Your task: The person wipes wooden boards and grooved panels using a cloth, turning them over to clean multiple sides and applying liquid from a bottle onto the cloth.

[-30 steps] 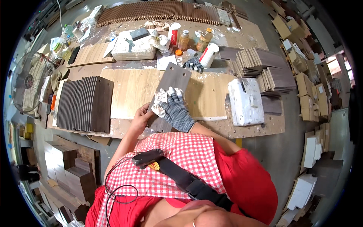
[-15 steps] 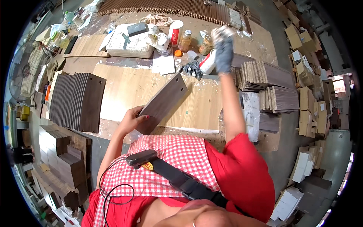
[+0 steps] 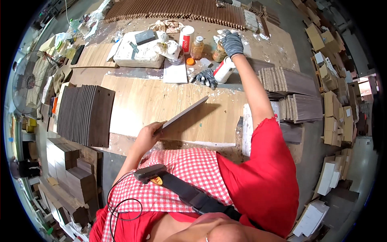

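Panel (image 3: pixel 185 113), dark and flat, tilted nearly edge-on above the light wood-grain board (image 3: pixel 133 97) at the front of the worktable (image 3: pixel 278 46); contact with the board impossible to tell. Left hand (image 3: pixel 149 135): bare, gripping the near-left end of the panel. Right hand (image 3: pixel 231 42): in a grey knit glove (image 3: pixel 234 50), extended far forward, close beside a whitish cloth (image 3: pixel 221 36) and an amber bottle (image 3: pixel 219 53); finger closure and any grip impossible to tell. Step in hand, by judgement: reaching to the cloth or bottle, with the panel held ready at the left. Requirements of the next move, by judgement: firm left-hand hold, steady panel angle, and a right-hand path toward the panel clear of the white-and-red canister (image 3: pixel 224 70) and the loose glove (image 3: pixel 206 78).
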{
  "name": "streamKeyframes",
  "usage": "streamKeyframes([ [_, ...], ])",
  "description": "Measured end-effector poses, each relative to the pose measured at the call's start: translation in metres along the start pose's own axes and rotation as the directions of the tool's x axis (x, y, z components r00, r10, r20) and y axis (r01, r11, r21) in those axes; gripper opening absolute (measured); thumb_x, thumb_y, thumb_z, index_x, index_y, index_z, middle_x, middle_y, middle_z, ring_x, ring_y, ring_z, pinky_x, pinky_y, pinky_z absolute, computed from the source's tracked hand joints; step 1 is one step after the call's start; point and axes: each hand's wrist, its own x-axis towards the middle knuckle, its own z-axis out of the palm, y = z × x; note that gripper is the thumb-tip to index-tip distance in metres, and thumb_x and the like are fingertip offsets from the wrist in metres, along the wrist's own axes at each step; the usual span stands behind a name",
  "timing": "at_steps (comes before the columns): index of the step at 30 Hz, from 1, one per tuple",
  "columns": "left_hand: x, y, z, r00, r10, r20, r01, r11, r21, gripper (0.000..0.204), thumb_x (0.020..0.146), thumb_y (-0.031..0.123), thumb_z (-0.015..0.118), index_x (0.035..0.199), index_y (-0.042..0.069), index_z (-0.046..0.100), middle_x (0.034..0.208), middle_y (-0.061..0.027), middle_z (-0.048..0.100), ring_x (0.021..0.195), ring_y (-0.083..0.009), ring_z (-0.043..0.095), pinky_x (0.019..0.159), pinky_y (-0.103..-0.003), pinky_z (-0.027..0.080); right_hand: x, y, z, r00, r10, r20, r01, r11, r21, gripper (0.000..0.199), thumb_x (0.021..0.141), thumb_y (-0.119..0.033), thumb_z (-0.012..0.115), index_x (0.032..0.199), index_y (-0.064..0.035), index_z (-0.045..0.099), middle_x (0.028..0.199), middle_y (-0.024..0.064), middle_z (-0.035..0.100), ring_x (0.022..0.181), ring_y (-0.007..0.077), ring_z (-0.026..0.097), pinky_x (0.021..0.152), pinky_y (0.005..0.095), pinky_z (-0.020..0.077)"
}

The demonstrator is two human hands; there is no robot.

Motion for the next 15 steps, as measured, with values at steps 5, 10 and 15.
streamKeyframes([
  [5,-0.002,0.005,0.004,0.999,-0.03,-0.025,0.033,0.99,0.14,0.044,0.079,0.003,0.058,0.121,0.012,0.055,0.102,-0.0124,0.062,0.088,-0.0329,0.061,0.075,-0.038,0.049,-0.006,-0.014,-0.015,1.0,0.019,0.024,-0.02,0.999,0.034,0.044,0.082,-0.033,0.061,0.12,-0.0106,0.052,0.117,0.0252,0.053,0.106,0.038,0.053,0.092,0.0429,0.044],
  [10,-0.001,0.003,0.01,0.998,0.041,-0.043,-0.032,0.981,0.192,0.043,0.08,0.008,0.058,0.122,0.017,0.054,0.101,-0.01,0.062,0.085,-0.031,0.062,0.072,-0.038,0.05,0.001,0.007,0.001,1.0,-0.002,0.01,0.001,0.998,0.064,0.045,0.081,-0.029,0.061,0.12,-0.0083,0.051,0.119,0.0268,0.052,0.109,0.038,0.052,0.093,0.0421,0.0434],
  [15,-0.012,-0.002,0.014,0.996,0.044,-0.071,-0.025,0.968,0.251,0.046,0.078,0.01,0.059,0.123,0.019,0.053,0.098,-0.0092,0.061,0.084,-0.0303,0.062,0.071,-0.038,0.05,0.007,0.024,-0.006,0.979,0.12,-0.162,-0.073,0.96,0.27,0.026,0.081,-0.026,0.055,0.094,-0.006,0.064,0.09,0.0208,0.063,0.085,0.0377,0.06,0.075,0.0442,0.0474],
])
